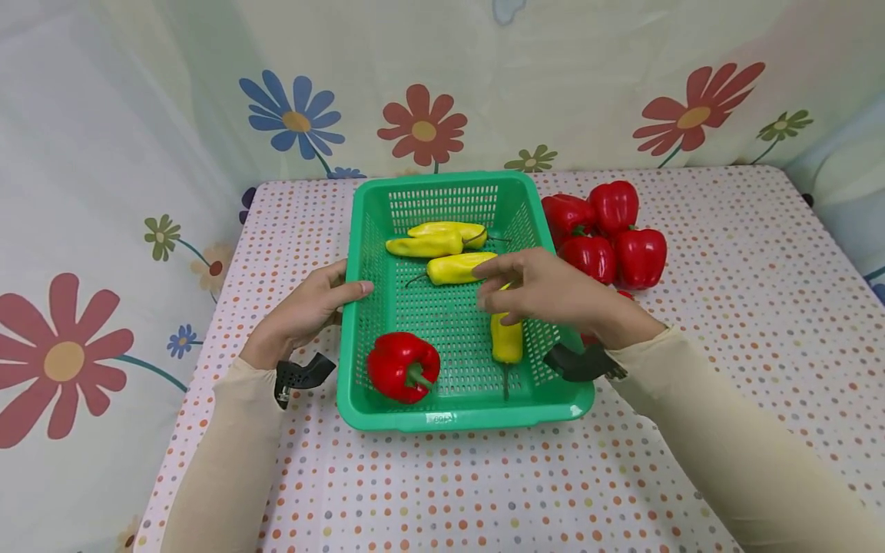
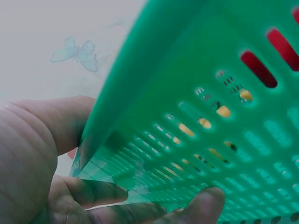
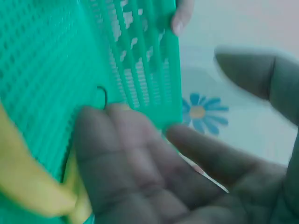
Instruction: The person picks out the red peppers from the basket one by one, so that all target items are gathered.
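A green plastic basket (image 1: 456, 420) stands on the table, and my left hand (image 1: 300, 311) holds its left rim. The thumb lies over the rim while the fingers touch the outer wall, as the left wrist view shows. Over the basket's right half hovers my right hand (image 1: 542, 288), fingers loosely bent and nothing held. Below it, partly covered, lies a yellow pepper (image 1: 508, 342) with its stem toward the front. Another yellow pepper (image 1: 452, 269) is by the fingertips. Two more, such as this yellow pepper (image 1: 425, 246), lie farther back. A red bell pepper (image 1: 394, 367) sits front left inside.
Several red bell peppers (image 1: 640, 258) are grouped on the table just right of the basket, some partly hidden by the right hand and basket wall. The dotted tablecloth (image 1: 387, 491) covers the table. Behind hangs a flowered curtain (image 1: 498, 84).
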### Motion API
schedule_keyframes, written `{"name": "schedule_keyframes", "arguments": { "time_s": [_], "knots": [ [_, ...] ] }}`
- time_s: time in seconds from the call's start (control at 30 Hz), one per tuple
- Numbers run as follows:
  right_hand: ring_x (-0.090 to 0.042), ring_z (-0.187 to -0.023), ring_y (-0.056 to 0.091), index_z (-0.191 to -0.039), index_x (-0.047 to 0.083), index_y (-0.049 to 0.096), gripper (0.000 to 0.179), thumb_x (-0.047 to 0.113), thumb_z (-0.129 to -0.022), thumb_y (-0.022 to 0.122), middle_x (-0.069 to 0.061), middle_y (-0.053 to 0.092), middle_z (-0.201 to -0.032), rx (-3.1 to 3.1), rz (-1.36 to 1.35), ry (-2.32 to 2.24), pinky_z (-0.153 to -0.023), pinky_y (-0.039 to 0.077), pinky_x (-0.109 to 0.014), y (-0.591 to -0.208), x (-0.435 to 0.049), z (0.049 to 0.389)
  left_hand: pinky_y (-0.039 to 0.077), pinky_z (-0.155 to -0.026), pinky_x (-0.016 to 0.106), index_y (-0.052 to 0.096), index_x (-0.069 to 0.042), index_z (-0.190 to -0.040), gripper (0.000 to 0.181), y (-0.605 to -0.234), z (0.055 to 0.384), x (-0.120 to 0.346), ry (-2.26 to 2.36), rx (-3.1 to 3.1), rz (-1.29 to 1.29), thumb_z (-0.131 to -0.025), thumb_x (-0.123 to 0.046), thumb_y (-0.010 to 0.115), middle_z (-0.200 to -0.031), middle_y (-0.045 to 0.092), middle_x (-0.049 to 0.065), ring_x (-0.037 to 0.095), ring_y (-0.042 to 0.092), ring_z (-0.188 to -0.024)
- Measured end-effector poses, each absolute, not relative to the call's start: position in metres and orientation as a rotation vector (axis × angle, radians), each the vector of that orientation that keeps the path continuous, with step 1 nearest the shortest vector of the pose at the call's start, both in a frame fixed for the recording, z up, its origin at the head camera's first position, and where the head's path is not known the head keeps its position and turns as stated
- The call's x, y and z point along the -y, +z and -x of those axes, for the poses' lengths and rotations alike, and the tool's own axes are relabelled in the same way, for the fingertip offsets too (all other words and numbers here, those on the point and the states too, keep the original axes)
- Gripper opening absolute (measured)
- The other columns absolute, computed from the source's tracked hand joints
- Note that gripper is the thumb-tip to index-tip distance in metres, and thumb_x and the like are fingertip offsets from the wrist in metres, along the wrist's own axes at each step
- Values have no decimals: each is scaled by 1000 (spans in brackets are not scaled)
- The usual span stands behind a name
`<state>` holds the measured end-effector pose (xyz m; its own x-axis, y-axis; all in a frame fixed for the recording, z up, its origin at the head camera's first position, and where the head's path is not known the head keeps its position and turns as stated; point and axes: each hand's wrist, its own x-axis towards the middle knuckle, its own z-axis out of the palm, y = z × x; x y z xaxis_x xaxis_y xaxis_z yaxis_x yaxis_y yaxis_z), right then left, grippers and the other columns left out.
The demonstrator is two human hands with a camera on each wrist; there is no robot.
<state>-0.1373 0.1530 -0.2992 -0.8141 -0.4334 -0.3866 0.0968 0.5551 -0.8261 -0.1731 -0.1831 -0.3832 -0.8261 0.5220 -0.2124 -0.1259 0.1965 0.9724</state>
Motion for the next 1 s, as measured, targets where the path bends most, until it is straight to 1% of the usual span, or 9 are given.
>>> {"name": "schedule_keyframes", "arguments": {
  "time_s": [0.17,0.27,0.37,0.43,0.5,0.6,0.67,0.83,1.0],
  "knots": [
    [-31,-119,68,-151,5,53,64,30,-95,74,-14,62,-142,-2212,466,-1026,-97,61,-45,-303,-129,140,65,-85,49,35,-4,-160,57,-383,174,185,1678,-1961,-357,-109,-21,54,-143,56,28,34,74,-105],
    [-29,-128,60,-153,9,52,69,37,-95,74,-14,59,-146,-2233,521,-909,-101,58,-44,-308,-117,143,65,-86,49,35,-4,-159,57,-383,174,185,1679,-1955,-350,-109,-21,54,-142,57,29,33,74,-105],
    [-32,-132,55,-152,5,52,71,38,-94,75,-17,59,-145,-2249,522,-802,-103,56,-43,-316,-109,146,65,-87,49,36,-4,-159,56,-383,174,185,1683,-1952,-348,-109,-21,54,-142,57,28,33,74,-105],
    [-33,-129,57,-151,0,51,73,36,-93,77,-20,61,-142,-2248,521,-754,-100,57,-41,-322,-106,148,65,-87,49,36,-3,-159,56,-383,174,185,1684,-1952,-352,-109,-21,54,-142,57,29,34,73,-106],
    [-32,-121,61,-148,-3,53,73,35,-91,78,-19,65,-135,-2232,517,-732,-94,58,-38,-328,-104,148,65,-86,50,36,-3,-159,55,-382,174,184,1683,-1952,-354,-109,-20,54,-142,56,29,35,73,-106],
    [-27,-105,65,-145,-3,55,72,34,-89,80,-15,70,-121,-2207,501,-741,-81,60,-33,-335,-102,147,65,-85,50,36,-3,-159,56,-381,175,184,1673,-1964,-354,-109,-21,54,-142,57,29,36,73,-105],
    [-25,-99,65,-144,-2,56,72,34,-87,80,-11,71,-115,-2193,482,-768,-77,60,-30,-339,-100,146,65,-85,49,36,-3,-159,56,-381,175,184,1669,-1970,-346,-109,-21,54,-141,57,29,35,74,-104],
    [-23,-98,65,-145,-1,55,74,31,-84,81,-9,71,-112,-2179,461,-831,-79,59,-30,-343,-98,144,65,-86,49,36,-3,-158,56,-381,174,185,1671,-1967,-342,-109,-21,54,-141,57,28,33,74,-104],
    [-24,-99,64,-146,1,55,73,30,-83,81,-9,71,-112,-2181,436,-886,-80,58,-31,-340,-103,143,65,-85,50,36,-3,-159,56,-382,174,184,1671,-1960,-356,-109,-21,54,-141,57,29,34,74,-104]
  ]
}}
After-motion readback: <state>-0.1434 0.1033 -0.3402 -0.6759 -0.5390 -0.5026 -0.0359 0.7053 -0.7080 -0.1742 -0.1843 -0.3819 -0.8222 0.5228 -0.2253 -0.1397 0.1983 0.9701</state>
